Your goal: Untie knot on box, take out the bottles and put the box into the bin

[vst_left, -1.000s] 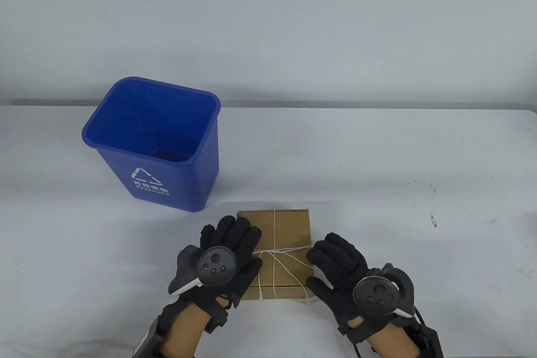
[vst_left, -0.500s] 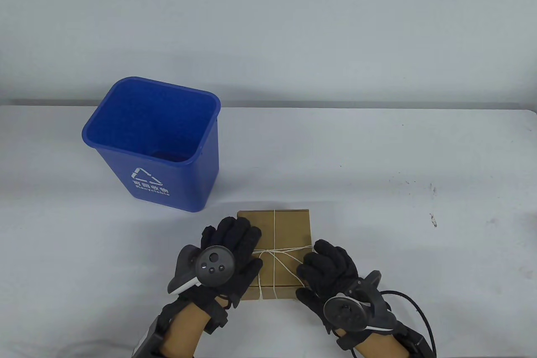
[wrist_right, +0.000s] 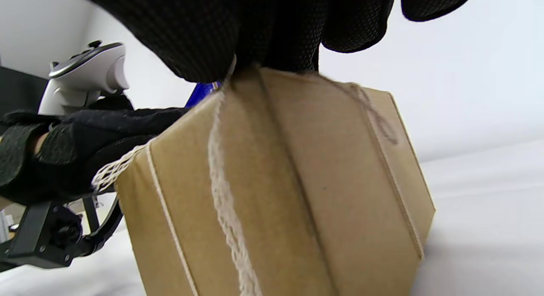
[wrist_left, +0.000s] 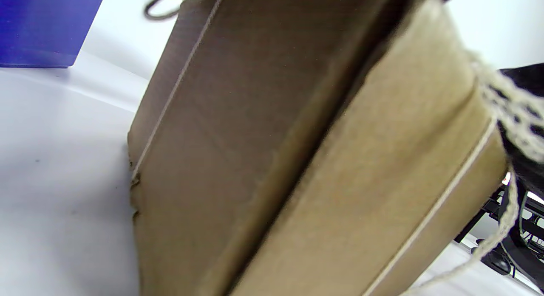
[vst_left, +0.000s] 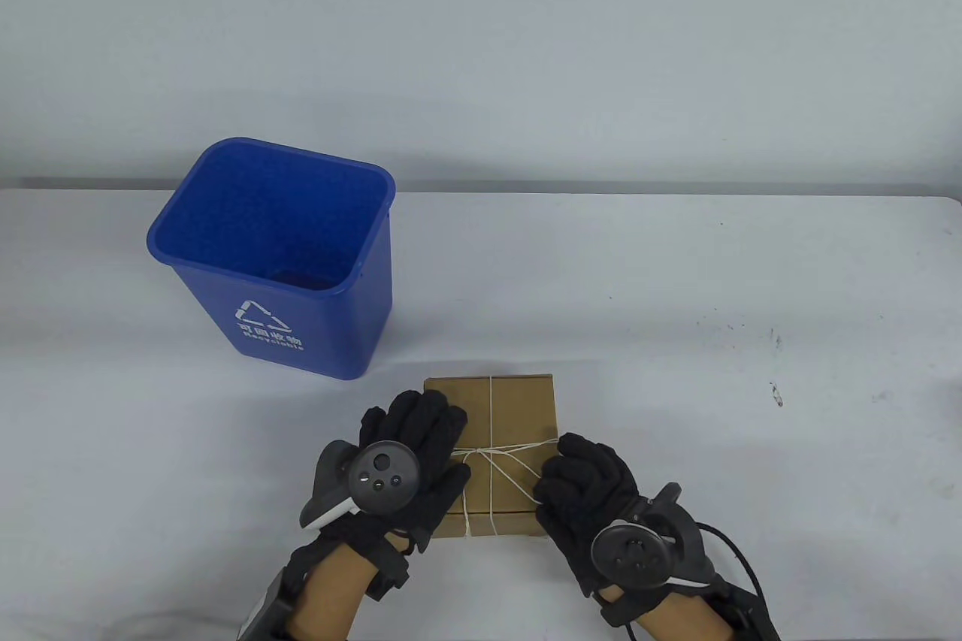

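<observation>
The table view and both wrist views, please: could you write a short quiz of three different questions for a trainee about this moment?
1. True or false: the cardboard box is still tied with string.
2. Which hand lies flat on the box top? A. the left hand B. the right hand C. neither
3. Fill in: the blue bin stands to the far ______ of the box, seen from the person.

Key
1. True: the string crosses the top and the knot is intact.
2. A. The right hand's fingers curl at the box's right edge where a string strand runs up to them.
3. left
</observation>
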A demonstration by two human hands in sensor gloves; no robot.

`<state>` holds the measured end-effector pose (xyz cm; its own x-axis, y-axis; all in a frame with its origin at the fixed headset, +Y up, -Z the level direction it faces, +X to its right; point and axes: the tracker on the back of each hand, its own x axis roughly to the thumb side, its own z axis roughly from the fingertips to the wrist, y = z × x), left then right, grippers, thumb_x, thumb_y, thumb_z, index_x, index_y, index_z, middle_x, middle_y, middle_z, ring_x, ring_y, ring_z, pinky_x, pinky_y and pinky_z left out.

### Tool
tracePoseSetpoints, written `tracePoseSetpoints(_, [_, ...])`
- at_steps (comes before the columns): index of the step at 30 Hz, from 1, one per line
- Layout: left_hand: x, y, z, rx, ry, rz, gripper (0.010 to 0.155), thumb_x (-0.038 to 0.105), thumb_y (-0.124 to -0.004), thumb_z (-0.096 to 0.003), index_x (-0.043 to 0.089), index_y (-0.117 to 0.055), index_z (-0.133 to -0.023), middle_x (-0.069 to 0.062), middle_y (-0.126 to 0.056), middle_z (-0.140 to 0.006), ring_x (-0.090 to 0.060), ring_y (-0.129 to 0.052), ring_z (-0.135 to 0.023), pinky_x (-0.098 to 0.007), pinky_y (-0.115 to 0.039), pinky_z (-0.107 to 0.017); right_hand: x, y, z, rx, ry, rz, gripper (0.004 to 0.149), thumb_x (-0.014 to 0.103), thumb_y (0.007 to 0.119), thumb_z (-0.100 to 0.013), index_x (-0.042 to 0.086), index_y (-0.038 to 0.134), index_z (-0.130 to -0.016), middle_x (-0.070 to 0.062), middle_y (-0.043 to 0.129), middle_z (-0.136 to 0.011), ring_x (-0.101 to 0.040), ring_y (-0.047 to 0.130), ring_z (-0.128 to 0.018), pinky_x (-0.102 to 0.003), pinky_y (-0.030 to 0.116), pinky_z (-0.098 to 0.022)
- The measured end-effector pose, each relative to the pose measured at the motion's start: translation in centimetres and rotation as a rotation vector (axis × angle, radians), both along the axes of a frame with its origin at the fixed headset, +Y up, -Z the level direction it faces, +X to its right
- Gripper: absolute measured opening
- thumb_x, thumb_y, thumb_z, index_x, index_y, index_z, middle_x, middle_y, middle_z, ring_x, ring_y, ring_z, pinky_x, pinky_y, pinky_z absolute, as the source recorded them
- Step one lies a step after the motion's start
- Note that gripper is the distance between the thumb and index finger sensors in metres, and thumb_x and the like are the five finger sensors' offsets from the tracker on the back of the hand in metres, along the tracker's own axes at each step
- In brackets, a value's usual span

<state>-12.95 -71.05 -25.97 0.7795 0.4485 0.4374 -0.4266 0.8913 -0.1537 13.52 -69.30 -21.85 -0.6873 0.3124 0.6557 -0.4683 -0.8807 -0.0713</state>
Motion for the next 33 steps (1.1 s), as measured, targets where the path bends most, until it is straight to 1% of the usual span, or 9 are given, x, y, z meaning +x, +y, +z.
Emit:
tracePoseSetpoints(8, [-0.1, 0.0, 0.0, -0.011, 0.006, 0.003, 0.078, 0.056, -0.06, -0.0532, 0.022, -0.035, -0.118, -0.009, -0.023, -0.121, -0.053, -0.022, -0.112, -0.081, -0.02, -0.07, 2.1, 0.1, -1.3, -0.054, -0.054, -0.098, 0.037, 0.03, 0.073, -0.049, 0.011, 0.08, -0.079, -0.011, 0.073, -0.09, -0.052, 0.058, -0.092, -0.07, 0.047, -0.063])
tracePoseSetpoints(12, [-0.1, 0.0, 0.0, -0.016, 0.011, 0.004, 0.078, 0.056, -0.06, -0.0533, 0.023, -0.034, -0.118, -0.008, -0.022, -0.122, -0.053, -0.022, -0.112, -0.081, -0.02, -0.07, 2.2, 0.1, -1.4, -0.037, -0.07, -0.082, 0.037, 0.03, 0.073, -0.049, 0.011, 0.081, -0.079, -0.011, 0.073, -0.09, -0.051, 0.058, -0.092, -0.07, 0.047, -0.063])
tracePoseSetpoints(18, [-0.1, 0.0, 0.0, -0.021, 0.015, 0.005, 0.078, 0.057, -0.06, -0.0533, 0.023, -0.034, -0.118, -0.007, -0.022, -0.122, -0.053, -0.023, -0.112, -0.081, -0.021, -0.07, 2.9, 0.0, -2.0, -0.053, -0.107, -0.089, 0.036, 0.03, 0.074, -0.048, 0.011, 0.081, -0.079, -0.011, 0.074, -0.09, -0.051, 0.058, -0.092, -0.07, 0.048, -0.063])
tracePoseSetpoints(26, [-0.2, 0.0, 0.0, -0.027, 0.019, 0.008, 0.078, 0.057, -0.06, -0.0533, 0.023, -0.034, -0.118, -0.007, -0.022, -0.122, -0.053, -0.024, -0.112, -0.081, -0.021, -0.07, 4.9, -0.4, -3.4, -0.11, -0.186, -0.116, 0.036, 0.03, 0.074, -0.048, 0.011, 0.081, -0.079, -0.011, 0.074, -0.09, -0.051, 0.059, -0.092, -0.07, 0.048, -0.063])
tracePoseSetpoints(33, [-0.2, 0.0, 0.1, -0.032, 0.021, 0.011, 0.078, 0.056, -0.06, -0.0533, 0.023, -0.033, -0.118, -0.007, -0.021, -0.122, -0.053, -0.024, -0.112, -0.081, -0.022, -0.07, 5.6, -1.2, -4.3, -0.168, -0.231, -0.096, 0.036, 0.03, 0.074, -0.048, 0.011, 0.082, -0.079, -0.012, 0.074, -0.09, -0.052, 0.059, -0.092, -0.07, 0.048, -0.062])
